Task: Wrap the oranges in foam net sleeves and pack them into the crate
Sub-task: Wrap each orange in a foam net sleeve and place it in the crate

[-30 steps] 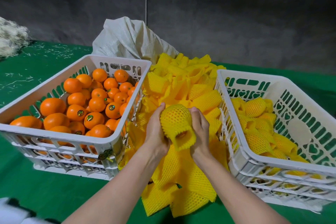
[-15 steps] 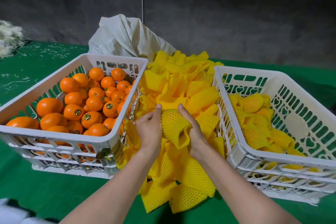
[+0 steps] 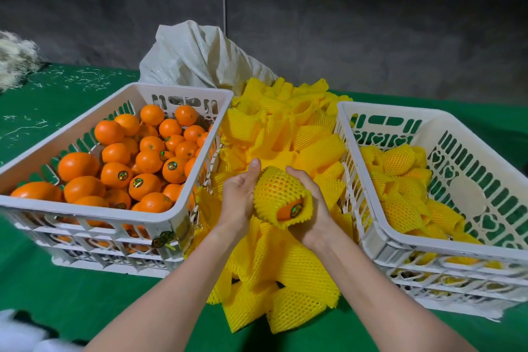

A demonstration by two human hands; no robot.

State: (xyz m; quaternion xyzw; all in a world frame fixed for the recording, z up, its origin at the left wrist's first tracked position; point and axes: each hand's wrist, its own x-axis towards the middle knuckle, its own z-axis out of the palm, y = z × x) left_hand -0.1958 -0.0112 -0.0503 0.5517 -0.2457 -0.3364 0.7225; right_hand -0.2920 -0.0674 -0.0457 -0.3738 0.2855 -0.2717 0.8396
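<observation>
Both hands hold one orange [image 3: 288, 210] in a yellow foam net sleeve [image 3: 275, 194] above the pile of loose sleeves [image 3: 285, 134]. My left hand [image 3: 241, 194] grips its left side, thumb up. My right hand [image 3: 310, 208] cups its right side and underside. The orange's stickered end shows at the sleeve's open lower end. A white crate [image 3: 177, 217] on the left holds several bare oranges [image 3: 148, 160]. Another white crate [image 3: 371, 240] on the right holds several sleeved oranges [image 3: 400, 203].
A grey-white woven sack [image 3: 197, 57] lies behind the sleeve pile. Green cloth [image 3: 71, 294] covers the table. A pale fibrous heap [image 3: 14, 57] sits at the far left edge. A dark wall stands behind the table.
The sleeve has been pulled over the orange, which now fills it and shows at the open end. Both hands stay in the same place between the crates.
</observation>
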